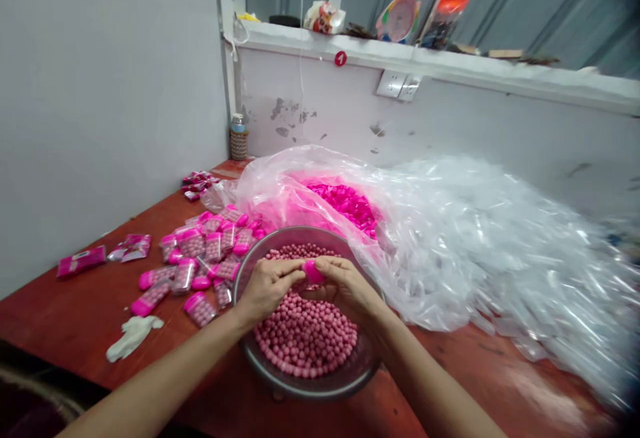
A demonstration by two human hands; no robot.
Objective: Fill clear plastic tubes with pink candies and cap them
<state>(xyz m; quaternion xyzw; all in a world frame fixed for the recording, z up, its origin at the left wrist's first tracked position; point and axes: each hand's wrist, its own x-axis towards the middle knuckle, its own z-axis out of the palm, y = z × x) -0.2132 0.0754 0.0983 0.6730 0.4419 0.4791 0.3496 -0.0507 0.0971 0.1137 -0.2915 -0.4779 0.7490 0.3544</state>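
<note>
Both hands meet over a grey metal bowl (243, 356) that holds many small pink balls (306, 335). Between them is a bright pink cap (313, 271); whether a clear container is fitted to it is hidden by the fingers. My left hand (270, 289) is closed, its fingertips pinching the cap's left side. Closed too, my right hand (347, 288) grips the cap from the right with thumb and fingers. Left of the bowl lies a pile of small clear containers (213, 246) with pink caps, filled with pink balls.
A clear plastic bag (270, 181) of loose pink caps (345, 208) lies behind the bowl. Clear empty containers (505, 251) heap up at right. Pink packets (81, 262) and a crumpled white piece (133, 338) lie left on the red table (60, 321). A cluttered shelf (370, 51) runs above.
</note>
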